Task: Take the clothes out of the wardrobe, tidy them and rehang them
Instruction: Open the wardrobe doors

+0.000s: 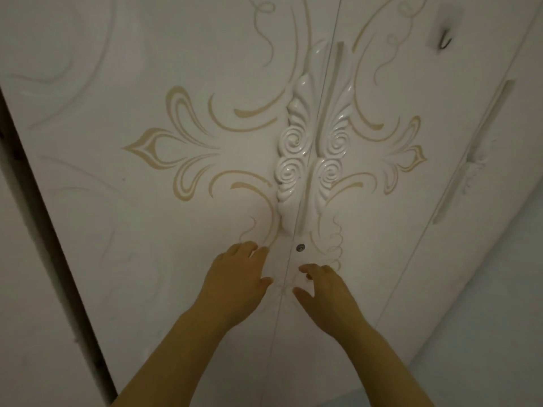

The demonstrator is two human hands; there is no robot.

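Observation:
A white wardrobe fills the view, its two doors closed along a thin centre seam. The left door (164,201) and the right door (382,201) carry beige scroll patterns. Glossy white carved handles (293,160) flank the seam, with a small round keyhole (300,247) just below them. My left hand (235,277) lies with relaxed fingers against the left door beside the seam. My right hand (326,286) hovers at the right door under the keyhole, fingers loosely bent, holding nothing. No clothes are visible.
A further door panel (484,118) with a long vertical handle (473,160) stands to the right. A small dark hook (445,42) is fixed at the upper right. A dark gap (44,218) runs along the wardrobe's left edge beside a pale wall.

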